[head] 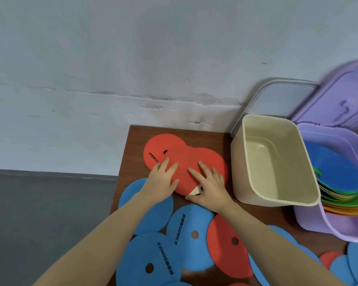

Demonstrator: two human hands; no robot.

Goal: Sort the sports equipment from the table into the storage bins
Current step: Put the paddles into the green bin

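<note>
Two overlapping red flat discs (186,155) lie at the far end of the brown table (198,133). My left hand (162,178) rests on them with straight fingers, and my right hand (209,182) presses flat on the nearer red disc. Several blue discs (153,256) and another red disc (225,244) lie closer to me. An empty beige bin (277,199) stands right of my hands. Beside it a purple bin (310,221) holds a stack of coloured discs (339,172), blue on top.
A purple lid (339,100) and a grey-rimmed clear lid (283,98) lean against the wall behind the bins. More blue and red discs (343,263) lie at the lower right. The grey floor is left of the table.
</note>
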